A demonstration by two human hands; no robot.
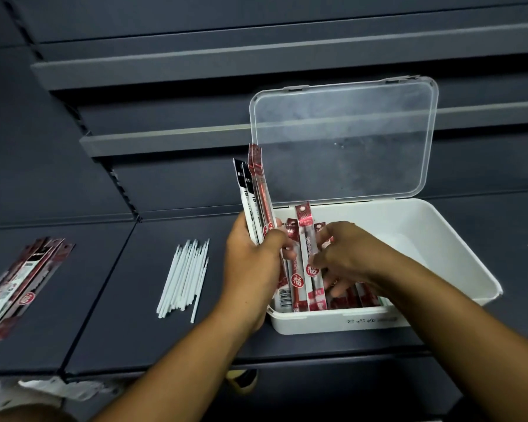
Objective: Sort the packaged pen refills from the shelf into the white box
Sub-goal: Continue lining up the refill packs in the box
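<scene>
Left hand [252, 263] on my feed is curled round a bundle of packaged refills [255, 193], thumb across the front, gripping their lower ends so the red and black-and-white tops stand up just beside the box's left wall; right hand [345, 257] reaches into the box with its fingers bent, and I read thumb and forefinger as pinching a tall red packet [304, 239] that stands upright among the others. Working down from the biggest thing I see, the dark shelf [171, 339] carries everything, with further dark tiers rising behind it. On its right part sits the white box [457, 239], its clear lid [345, 141] hinged up and leaning back. Inside, red packets [296, 295] stand crowded against the near-left corner, while the far and right part of the box floor shows bare white. Well to the left, at the edge of my view, lies a fanned pile of packaged refills [22, 281] flat on the shelf. Between that pile and the box lies a cluster of loose white tubes [186, 278], roughly parallel, one lying slightly apart at the near right
</scene>
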